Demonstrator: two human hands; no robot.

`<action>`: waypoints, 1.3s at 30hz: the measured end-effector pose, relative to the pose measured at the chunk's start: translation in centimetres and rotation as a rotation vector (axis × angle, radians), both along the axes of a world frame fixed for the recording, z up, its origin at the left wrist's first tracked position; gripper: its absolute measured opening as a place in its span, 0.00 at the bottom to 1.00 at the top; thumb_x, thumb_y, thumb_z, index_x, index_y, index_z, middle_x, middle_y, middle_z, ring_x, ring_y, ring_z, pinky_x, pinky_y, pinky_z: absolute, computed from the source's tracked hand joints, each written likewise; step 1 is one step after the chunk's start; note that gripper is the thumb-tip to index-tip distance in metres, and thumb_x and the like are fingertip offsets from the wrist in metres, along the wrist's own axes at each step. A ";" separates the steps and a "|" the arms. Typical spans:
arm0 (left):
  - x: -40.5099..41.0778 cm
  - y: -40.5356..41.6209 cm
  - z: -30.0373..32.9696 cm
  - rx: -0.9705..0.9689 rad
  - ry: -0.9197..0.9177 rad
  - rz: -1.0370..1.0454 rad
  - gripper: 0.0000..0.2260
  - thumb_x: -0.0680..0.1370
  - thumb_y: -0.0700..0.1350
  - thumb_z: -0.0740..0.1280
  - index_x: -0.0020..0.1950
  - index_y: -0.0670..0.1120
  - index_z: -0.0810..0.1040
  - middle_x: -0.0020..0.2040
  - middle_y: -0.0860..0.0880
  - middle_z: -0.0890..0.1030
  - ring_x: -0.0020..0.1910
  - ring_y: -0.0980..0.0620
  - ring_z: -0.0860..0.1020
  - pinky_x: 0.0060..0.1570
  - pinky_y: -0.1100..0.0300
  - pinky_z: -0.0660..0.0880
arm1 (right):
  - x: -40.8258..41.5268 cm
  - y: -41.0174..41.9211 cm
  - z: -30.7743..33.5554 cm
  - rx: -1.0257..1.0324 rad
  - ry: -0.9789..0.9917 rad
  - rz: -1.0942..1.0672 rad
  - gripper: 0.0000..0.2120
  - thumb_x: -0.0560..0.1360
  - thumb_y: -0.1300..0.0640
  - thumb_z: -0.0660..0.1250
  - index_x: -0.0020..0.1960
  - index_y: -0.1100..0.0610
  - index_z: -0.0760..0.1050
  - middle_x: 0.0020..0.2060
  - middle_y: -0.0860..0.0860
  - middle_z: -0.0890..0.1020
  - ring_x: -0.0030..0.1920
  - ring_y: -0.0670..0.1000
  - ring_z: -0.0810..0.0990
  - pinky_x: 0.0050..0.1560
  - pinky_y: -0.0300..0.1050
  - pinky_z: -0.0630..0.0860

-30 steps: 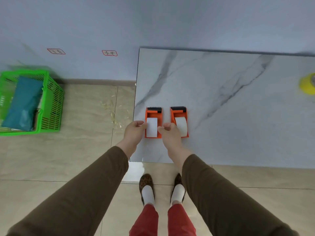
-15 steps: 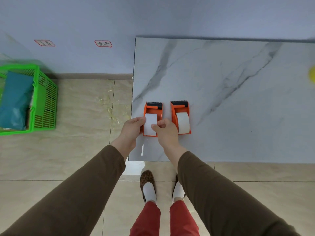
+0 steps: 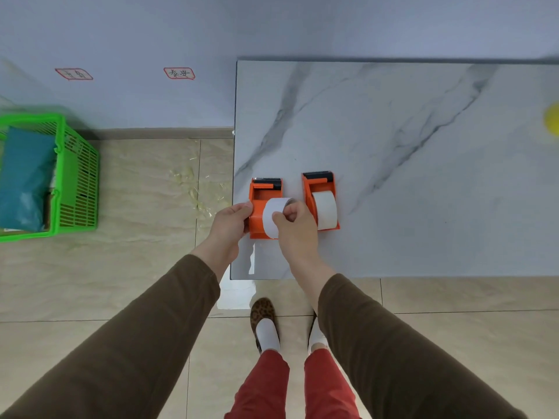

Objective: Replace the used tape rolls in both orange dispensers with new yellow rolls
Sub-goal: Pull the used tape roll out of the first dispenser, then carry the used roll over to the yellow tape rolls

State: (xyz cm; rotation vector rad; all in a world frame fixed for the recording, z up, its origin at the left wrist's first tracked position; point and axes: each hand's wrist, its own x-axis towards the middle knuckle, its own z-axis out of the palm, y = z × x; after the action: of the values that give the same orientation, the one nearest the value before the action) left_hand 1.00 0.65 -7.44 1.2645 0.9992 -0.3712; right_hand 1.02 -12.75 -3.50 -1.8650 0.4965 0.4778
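The grey-veined marble table top (image 3: 408, 146) lies mostly bare toward its far and right edges. Near its front-left corner stand two orange plastic tape dispensers, long axes running front to back, black cutters toward the far edge. The left hand (image 3: 228, 226) grips the left dispenser (image 3: 258, 217) by its side; the right hand (image 3: 295, 229) pinches the white tape roll (image 3: 272, 214), tilted, apparently partly out of it. The right dispenser (image 3: 319, 192) holds its white roll (image 3: 325, 208). A blurred yellow object (image 3: 552, 119), perhaps a roll, sits at the right edge.
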 end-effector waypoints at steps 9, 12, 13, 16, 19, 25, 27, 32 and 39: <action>0.2 -0.7 -0.1 0.072 0.060 -0.072 0.11 0.85 0.42 0.65 0.65 0.39 0.80 0.64 0.39 0.83 0.58 0.43 0.82 0.62 0.51 0.79 | -1.8 -1.6 1.4 0.129 -0.017 -0.120 0.03 0.80 0.58 0.67 0.49 0.54 0.74 0.39 0.47 0.77 0.40 0.45 0.75 0.43 0.36 0.72; 0.0 -1.0 1.1 0.195 0.100 -0.140 0.17 0.82 0.44 0.69 0.71 0.41 0.77 0.69 0.41 0.79 0.65 0.42 0.78 0.64 0.52 0.74 | -2.1 -2.6 2.2 0.164 -0.021 -0.152 0.01 0.81 0.58 0.66 0.51 0.54 0.74 0.41 0.47 0.78 0.42 0.44 0.76 0.43 0.34 0.71; -0.1 -1.2 1.7 0.288 0.090 -0.167 0.20 0.82 0.46 0.70 0.73 0.43 0.76 0.70 0.42 0.78 0.65 0.43 0.77 0.64 0.52 0.73 | -2.2 -3.0 2.6 0.176 -0.024 -0.164 0.01 0.81 0.58 0.66 0.51 0.54 0.74 0.42 0.47 0.78 0.42 0.44 0.76 0.43 0.33 0.71; -0.4 -2.6 4.6 0.436 -0.097 -0.146 0.12 0.81 0.48 0.69 0.63 0.48 0.80 0.63 0.43 0.81 0.58 0.45 0.79 0.51 0.58 0.75 | -2.1 -4.5 3.7 0.216 -0.042 -0.225 0.01 0.81 0.59 0.65 0.52 0.56 0.75 0.43 0.48 0.79 0.42 0.44 0.76 0.45 0.35 0.72; -0.5 -6.0 7.9 0.195 -0.199 -0.221 0.06 0.81 0.49 0.69 0.48 0.50 0.84 0.46 0.46 0.84 0.47 0.48 0.78 0.49 0.56 0.75 | -2.0 -6.8 4.9 0.233 -0.066 -0.297 0.02 0.82 0.60 0.65 0.53 0.57 0.76 0.42 0.48 0.79 0.39 0.43 0.74 0.42 0.35 0.72; 0.1 -13.4 10.2 -0.018 -0.287 -0.406 0.07 0.83 0.41 0.68 0.57 0.44 0.85 0.49 0.47 0.84 0.45 0.51 0.79 0.54 0.57 0.78 | -2.0 -13.1 6.7 0.241 -0.122 -0.424 0.03 0.81 0.62 0.64 0.53 0.60 0.76 0.42 0.48 0.80 0.39 0.43 0.76 0.42 0.33 0.72; 0.4 -15.8 10.3 -0.019 -0.302 -0.469 0.08 0.82 0.40 0.68 0.59 0.45 0.85 0.49 0.45 0.83 0.47 0.50 0.79 0.55 0.56 0.78 | -2.4 -15.8 6.9 0.231 -0.130 -0.458 0.04 0.81 0.61 0.64 0.54 0.60 0.77 0.42 0.48 0.80 0.38 0.42 0.76 0.44 0.35 0.73; 0.9 -23.2 10.8 -0.031 -0.274 -0.548 0.07 0.81 0.40 0.70 0.57 0.48 0.84 0.39 0.56 0.82 0.41 0.57 0.79 0.51 0.63 0.79 | -3.4 -22.9 7.0 0.208 -0.146 -0.510 0.04 0.81 0.62 0.64 0.53 0.59 0.77 0.42 0.47 0.80 0.38 0.42 0.75 0.45 0.35 0.72; 0.9 -34.9 10.4 -0.044 -0.279 -0.587 0.07 0.81 0.38 0.69 0.51 0.50 0.83 0.35 0.57 0.82 0.36 0.61 0.81 0.47 0.65 0.79 | -4.1 -33.9 6.8 0.224 -0.137 -0.586 0.04 0.81 0.63 0.64 0.53 0.59 0.77 0.41 0.46 0.80 0.38 0.43 0.75 0.44 0.36 0.72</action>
State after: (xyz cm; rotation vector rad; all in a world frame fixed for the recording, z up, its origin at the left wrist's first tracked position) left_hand 1.94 -34.26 3.01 1.5098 0.3668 -0.6409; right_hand -3.09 -46.69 3.27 -1.4378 0.8238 0.0095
